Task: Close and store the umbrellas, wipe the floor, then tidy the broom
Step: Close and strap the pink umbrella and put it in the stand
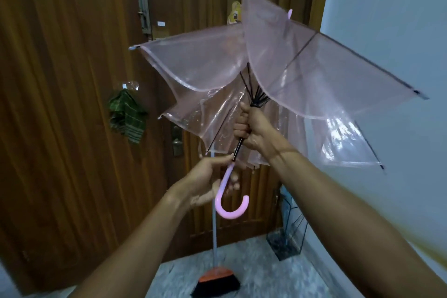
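We are closing the pink umbrella (302, 60)
Our left hand (210, 184) holds the handle (228, 211) and our right hand (250, 126) grips the shaft (238, 149); if that grip slips, it may spring open.

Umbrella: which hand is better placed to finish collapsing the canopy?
Right, probably. The right hand grips the shaft at the runner where the ribs meet, ready to slide it; the left hand only steadies the umbrella by its pink handle.

reaching forward and upward with both bare forearms, converging at centre; gripping the pink handle (218, 197) with the left hand (210, 182), low, thumb on top; clenching the black shaft (239, 146) just above with the right hand (252, 128).
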